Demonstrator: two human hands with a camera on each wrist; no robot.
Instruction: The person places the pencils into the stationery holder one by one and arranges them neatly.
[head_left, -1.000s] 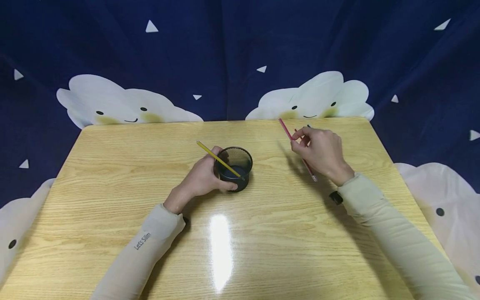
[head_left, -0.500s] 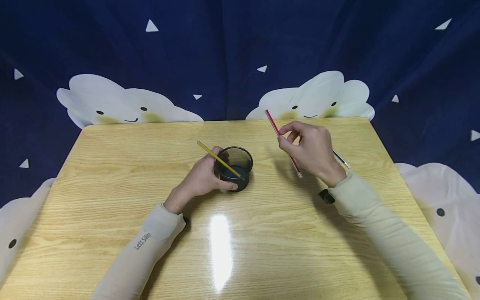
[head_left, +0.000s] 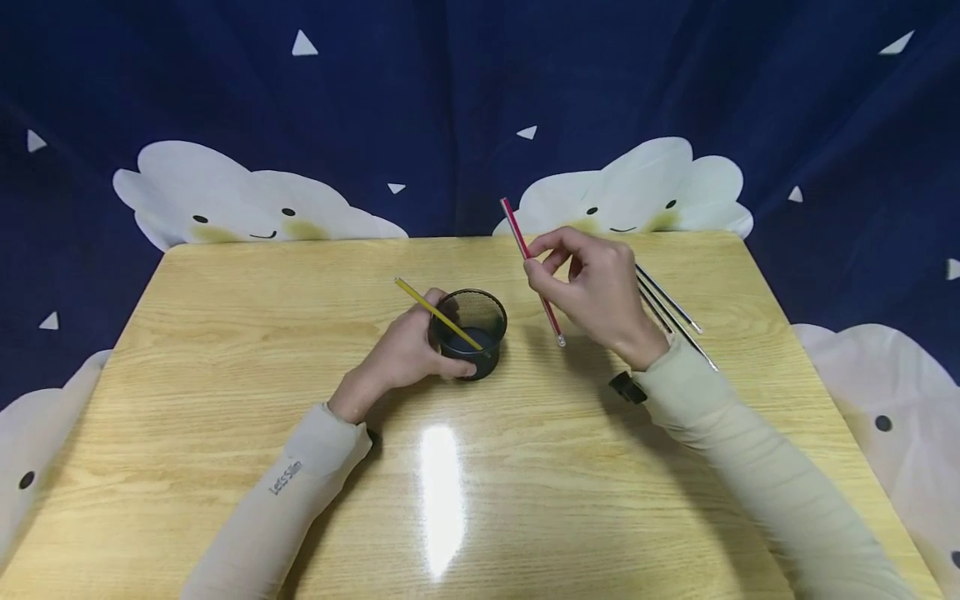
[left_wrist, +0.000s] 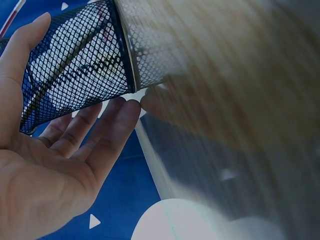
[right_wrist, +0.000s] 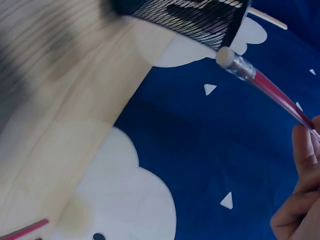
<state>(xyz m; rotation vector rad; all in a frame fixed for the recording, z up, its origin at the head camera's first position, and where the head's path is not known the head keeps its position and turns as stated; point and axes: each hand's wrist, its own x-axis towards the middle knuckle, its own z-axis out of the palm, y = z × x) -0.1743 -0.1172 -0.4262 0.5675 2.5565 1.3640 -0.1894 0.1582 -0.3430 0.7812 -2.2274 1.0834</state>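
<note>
At mid-table stands a black mesh pencil cup point(head_left: 480, 321), with a yellow pencil point(head_left: 435, 310) leaning in it. My left hand point(head_left: 401, 350) grips the cup's left side; in the left wrist view, the thumb and fingers of the left hand point(left_wrist: 55, 170) lie on opposite sides of the mesh cup point(left_wrist: 75, 65). To the right of the cup, my right hand point(head_left: 596, 287) pinches a red pencil point(head_left: 516, 229) in the air, tilted, eraser end down. In the right wrist view, the eraser end of the red pencil point(right_wrist: 272, 91) appears in front of the cup point(right_wrist: 192, 20).
Several thin pencils point(head_left: 678, 308) lie on the wooden table point(head_left: 225, 333) behind and beside the right wrist, partly hidden. In the right wrist view, a red one point(right_wrist: 25, 230) shows at the lower left. A dark blue curtain point(head_left: 450, 100) hangs beyond the table's far edge.
My right hand has moved left toward the cup, carrying the red pencil up from the other pencils, which are now more exposed. The left hand and the cup have stayed in place.
</note>
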